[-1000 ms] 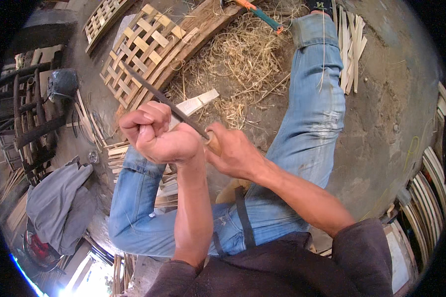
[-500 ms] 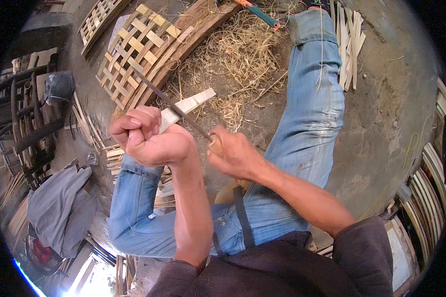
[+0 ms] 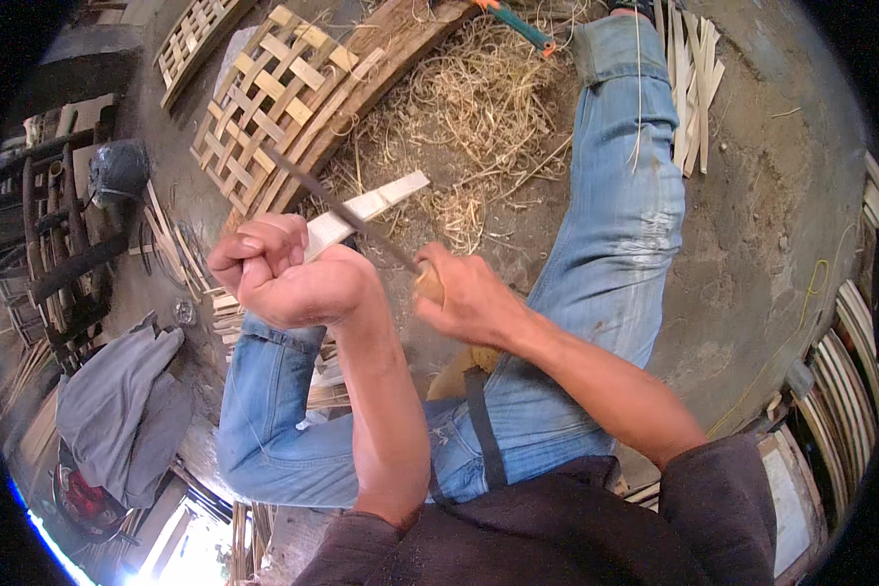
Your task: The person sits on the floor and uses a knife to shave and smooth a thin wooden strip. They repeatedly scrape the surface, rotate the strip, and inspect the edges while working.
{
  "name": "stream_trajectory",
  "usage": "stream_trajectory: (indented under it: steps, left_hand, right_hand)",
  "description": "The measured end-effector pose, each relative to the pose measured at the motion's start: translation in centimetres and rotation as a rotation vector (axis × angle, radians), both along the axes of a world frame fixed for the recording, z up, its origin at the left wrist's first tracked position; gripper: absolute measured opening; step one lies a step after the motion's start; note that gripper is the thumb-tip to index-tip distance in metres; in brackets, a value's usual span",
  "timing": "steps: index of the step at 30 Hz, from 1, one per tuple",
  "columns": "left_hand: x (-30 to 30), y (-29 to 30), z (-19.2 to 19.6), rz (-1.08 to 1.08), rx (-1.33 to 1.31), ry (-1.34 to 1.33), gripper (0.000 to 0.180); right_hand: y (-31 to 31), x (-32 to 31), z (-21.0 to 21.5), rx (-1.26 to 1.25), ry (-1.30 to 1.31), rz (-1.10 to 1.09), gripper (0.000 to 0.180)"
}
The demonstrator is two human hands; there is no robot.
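My left hand [image 3: 298,273] is closed around the near end of a pale wooden strip [image 3: 386,198], probably bamboo, whose far end points up and to the right. In my right hand [image 3: 467,298] is the wooden handle of a long, narrow knife [image 3: 313,184]. Its dark blade lies across the strip, just beyond my left fist, and its tip reaches left toward a woven lattice panel [image 3: 278,83]. How the blade's edge meets the strip cannot be made out.
Curly shavings [image 3: 479,117] cover the floor ahead, beside a thick wooden plank [image 3: 400,54]. A saw with a green and orange handle [image 3: 523,29] lies beyond. Cut strips [image 3: 691,88] lie past my outstretched leg [image 3: 615,225]. A grey cloth [image 3: 127,410] hangs at left.
Both hands keep their grips. My left fist has shifted slightly left, and the knife and my right hand have moved only a little. The view has shifted slightly.
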State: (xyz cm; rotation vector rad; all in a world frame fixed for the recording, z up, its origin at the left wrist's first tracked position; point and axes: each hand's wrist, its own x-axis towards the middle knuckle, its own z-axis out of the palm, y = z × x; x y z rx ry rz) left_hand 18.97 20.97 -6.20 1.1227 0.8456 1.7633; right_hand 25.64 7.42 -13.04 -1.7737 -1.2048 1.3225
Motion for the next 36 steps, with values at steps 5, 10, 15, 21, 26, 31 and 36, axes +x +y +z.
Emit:
stream_trajectory:
  steps: [5, 10, 15, 21, 26, 31, 36]
  left_hand:
    - [0.4, 0.1, 0.6, -0.032, 0.016, -0.068, 0.011]
    - [0.4, 0.6, 0.5, 0.134, -0.068, 0.009, 0.009]
    - [0.5, 0.7, 0.7, 0.164, -0.113, -0.066, 0.01]
    - [0.7, 0.6, 0.9, 0.178, -0.091, -0.024, 0.01]
    - [0.5, 0.9, 0.4, 0.187, -0.079, 0.032, 0.012]
    - [0.3, 0.8, 0.4, 0.194, -0.098, -0.017, 0.013]
    - [0.6, 1.4, 1.1, 0.302, -0.159, -0.042, 0.012]
  right_hand:
    - [-0.3, -0.1, -0.4, -0.059, -0.023, -0.223, 0.048]
    - [-0.3, -1.5, 3.5, 0.166, 0.194, -0.166, 0.044]
    - [0.1, -0.2, 1.6, -0.007, 0.021, -0.08, 0.039]
    - [-0.4, -0.4, 0.2, -0.099, 0.038, -0.124, 0.037]
    - [-0.4, -0.2, 0.8, -0.076, 0.119, -0.107, 0.044]
    - [-0.7, -0.8, 1.2, -0.042, 0.168, -0.111, 0.045]
    - [-0.6, -1.4, -1.3, -0.066, 0.077, -0.192, 0.043]
